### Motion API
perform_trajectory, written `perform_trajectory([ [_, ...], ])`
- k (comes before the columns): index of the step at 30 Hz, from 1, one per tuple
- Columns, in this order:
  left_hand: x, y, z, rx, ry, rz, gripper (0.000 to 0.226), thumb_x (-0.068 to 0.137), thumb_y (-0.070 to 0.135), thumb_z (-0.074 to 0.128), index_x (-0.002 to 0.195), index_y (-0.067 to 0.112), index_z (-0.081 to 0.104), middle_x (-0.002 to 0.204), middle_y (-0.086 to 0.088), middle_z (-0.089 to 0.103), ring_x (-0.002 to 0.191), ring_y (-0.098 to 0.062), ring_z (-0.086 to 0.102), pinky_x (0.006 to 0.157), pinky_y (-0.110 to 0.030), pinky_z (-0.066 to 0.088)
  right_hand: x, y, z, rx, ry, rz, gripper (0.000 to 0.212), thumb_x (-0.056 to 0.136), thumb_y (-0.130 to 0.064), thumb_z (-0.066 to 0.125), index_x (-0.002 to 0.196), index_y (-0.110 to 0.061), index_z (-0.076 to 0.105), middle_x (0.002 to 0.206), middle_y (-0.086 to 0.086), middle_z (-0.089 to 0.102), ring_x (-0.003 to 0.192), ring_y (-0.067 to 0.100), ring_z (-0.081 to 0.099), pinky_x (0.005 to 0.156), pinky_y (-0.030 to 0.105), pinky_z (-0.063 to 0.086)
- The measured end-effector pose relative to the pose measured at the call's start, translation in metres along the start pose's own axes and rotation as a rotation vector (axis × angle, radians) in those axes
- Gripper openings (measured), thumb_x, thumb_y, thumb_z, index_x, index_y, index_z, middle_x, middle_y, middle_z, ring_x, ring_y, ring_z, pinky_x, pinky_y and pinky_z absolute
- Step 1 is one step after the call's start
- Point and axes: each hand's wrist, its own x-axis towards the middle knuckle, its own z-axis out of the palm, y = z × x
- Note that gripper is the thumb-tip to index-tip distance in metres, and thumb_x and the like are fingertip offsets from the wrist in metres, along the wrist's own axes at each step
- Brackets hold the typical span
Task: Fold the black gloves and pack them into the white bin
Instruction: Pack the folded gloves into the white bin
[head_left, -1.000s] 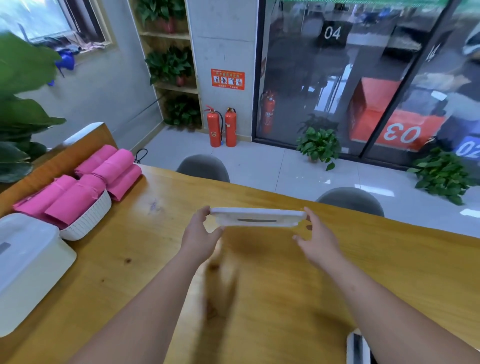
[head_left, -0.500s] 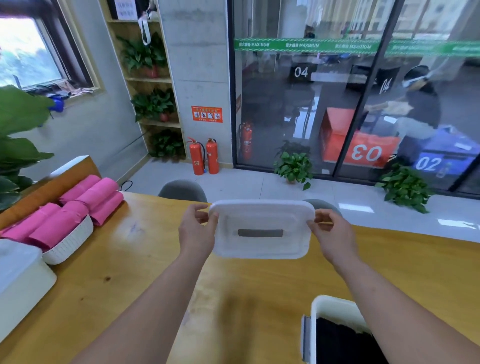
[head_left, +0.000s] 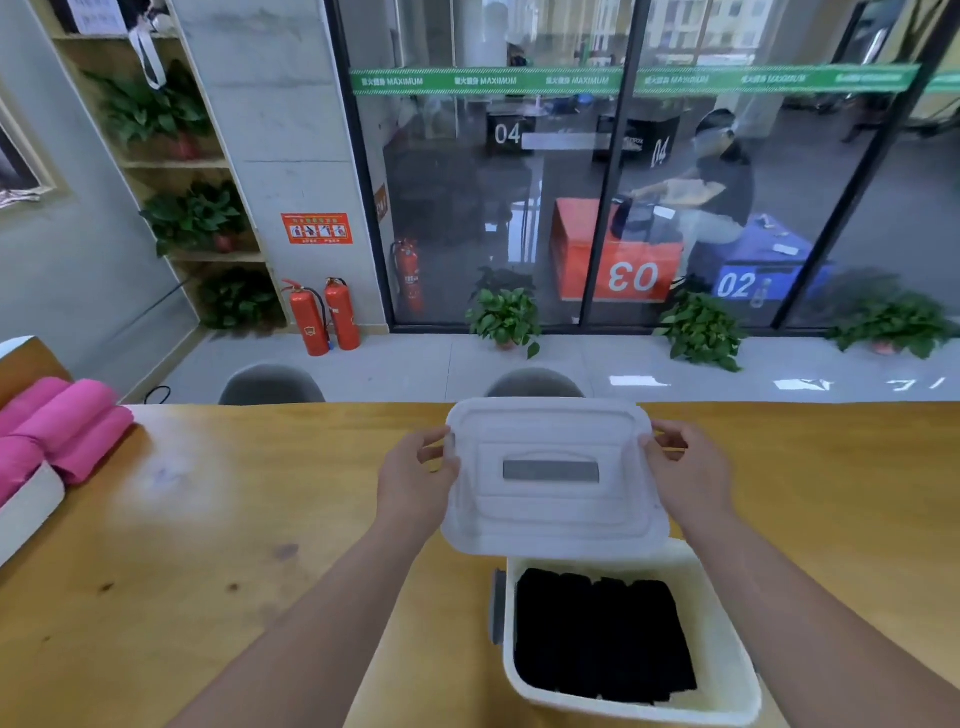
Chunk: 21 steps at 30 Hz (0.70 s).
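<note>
**Black gloves** (head_left: 602, 636): folded into dark bundles laid side by side in a row. They cover the floor of the white bin. Their edges are blurred, so the exact count cannot be told.

**White bin** (head_left: 727, 654): open-topped, standing on the surface at 5 o'clock in the view. A grey handle (head_left: 497, 608) sits on its 9 o'clock wall.

**White lid** (head_left: 550, 519): rectangular, with a grey bar (head_left: 550, 471) set in its middle. It is held in the air at 12 o'clock from the gloves, tilted so its top faces the camera. Its near edge overlaps the bin's far rim in view; whether the two touch cannot be told.

**Left hand** (head_left: 415, 483): at the lid's 9 o'clock edge, fingers curled round that edge and gripping it.

**Right hand** (head_left: 685, 478): at the lid's 3 o'clock edge, fingers likewise curled round it and gripping.

**Surface** (head_left: 208, 519): yellow-brown wood with a few dark knots, running the width of the view.

**Pink rolls** (head_left: 67, 421): piled at 9 o'clock, some of them in a white basket (head_left: 31, 506), well apart from the bin.

**Grey chairs**: two, their backs showing beyond the far edge of the surface at 11 o'clock (head_left: 270, 384) and 12 o'clock (head_left: 535, 384).

**Red fire extinguishers** (head_left: 324, 317): two, upright on the floor at 11 o'clock, beside a concrete pillar.

**Potted plants** (head_left: 506, 317): standing along the foot of a glass wall from 12 to 2 o'clock. More stand on a wooden shelf (head_left: 192, 218) at 10 o'clock.
</note>
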Motion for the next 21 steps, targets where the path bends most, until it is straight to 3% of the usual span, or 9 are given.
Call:
perform_trajectory([
  [6,-0.042,-0.025,0.044,0.115,-0.141,-0.047,0.042,0.095,0.02,0.074,0.132,0.039,0.068,0.116,0.01,0.073,0.098,0.0,0.069,0.074,-0.023,0.054,-0.017,0.064,-0.042,-0.204,-0.073,0.075,0.038,0.093,-0.028,0.076,0.13,-0.025,0.069,0.11,-0.01,0.068,0.095,0.014,0.066,0.075,0.03,0.046],
  [10,-0.063,-0.038,0.06,0.169,-0.166,-0.081,0.041,0.096,0.019,0.073,0.134,0.034,0.068,0.113,0.013,0.07,0.095,0.002,0.068,0.065,-0.014,0.047,-0.029,0.094,-0.056,-0.311,-0.105,0.088,0.038,0.093,-0.026,0.075,0.131,-0.024,0.07,0.11,-0.005,0.068,0.091,0.017,0.067,0.077,0.029,0.045],
  [16,-0.087,-0.051,0.068,0.25,-0.167,-0.075,0.045,0.094,0.025,0.074,0.138,0.032,0.067,0.115,0.013,0.072,0.095,0.0,0.069,0.068,-0.022,0.053,-0.044,0.126,-0.064,-0.366,-0.155,0.121,0.042,0.095,-0.035,0.071,0.137,-0.032,0.067,0.115,-0.003,0.067,0.088,0.008,0.067,0.062,0.022,0.044],
  [21,-0.104,-0.056,0.068,0.285,-0.172,-0.056,0.049,0.092,0.026,0.078,0.139,0.032,0.065,0.119,0.014,0.071,0.1,-0.003,0.07,0.072,-0.017,0.049,-0.061,0.138,-0.066,-0.42,-0.165,0.111,0.041,0.097,-0.036,0.067,0.137,-0.03,0.065,0.121,-0.001,0.063,0.093,0.013,0.065,0.071,0.028,0.045],
])
